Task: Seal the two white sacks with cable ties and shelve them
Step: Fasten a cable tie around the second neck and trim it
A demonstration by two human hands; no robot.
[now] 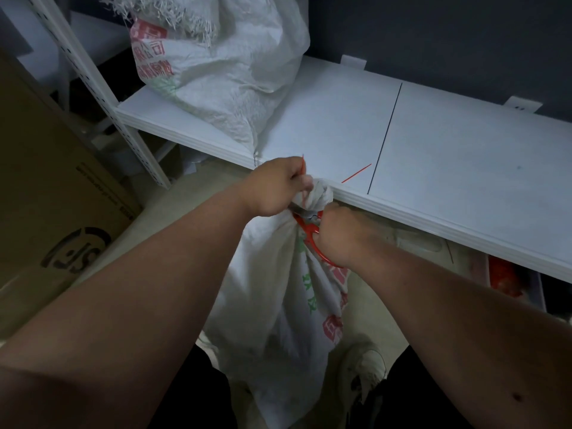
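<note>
Two bare forearms reaching forward from the bottom edge, dark trousers and a pale shoe below on the floor. Between them, standing upright on the floor against the shelf's front edge, the near white sack, printed in green and red, its neck gathered into a tight bunch. Left hand curled round that gathered neck, pinching the upright tail of a red cable tie. Right hand just beside it, grip closed round the orange handles of scissors, blades pointing toward the neck; cannot tell whether the blades touch the tie. Left of the arms, a brown cardboard box with a dark logo. Beyond the hands, a loose red cable tie lying flat on the white shelf. Farther back on the shelf's left part, the second white sack, slumped, frayed top edge showing, beside a perforated white upright.
</note>
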